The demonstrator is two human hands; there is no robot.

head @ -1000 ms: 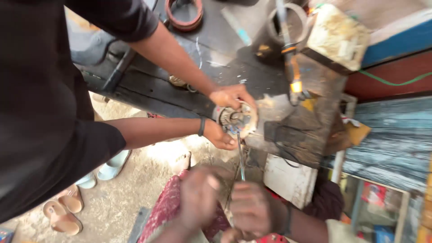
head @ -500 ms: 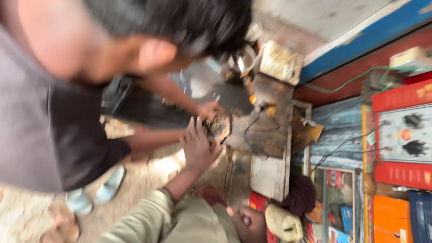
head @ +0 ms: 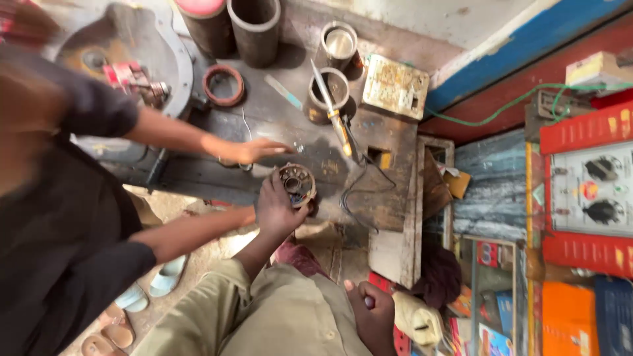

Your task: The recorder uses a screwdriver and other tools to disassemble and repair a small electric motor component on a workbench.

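Our left hand [head: 275,209] is at the frame's centre, fingers wrapped round the rim of a round, rusty metal housing with a hollow face [head: 295,185]. It is a closed, full-hand grip. The housing sits at the near edge of the dark, oil-stained workbench [head: 264,112], its open face turned up toward us.

Holding it well, as we judge it, means gripping the rim only, with the face level and no fingertip in the recess.

The left arm reaches up from the lower centre in an olive sleeve, wrist bent slightly right.

Our right hand [head: 370,318] is low at the bottom centre, curled against the body — whether it holds anything we cannot tell.

A co-worker's hand [head: 256,150] lies flat on the bench just above the housing, not touching it.
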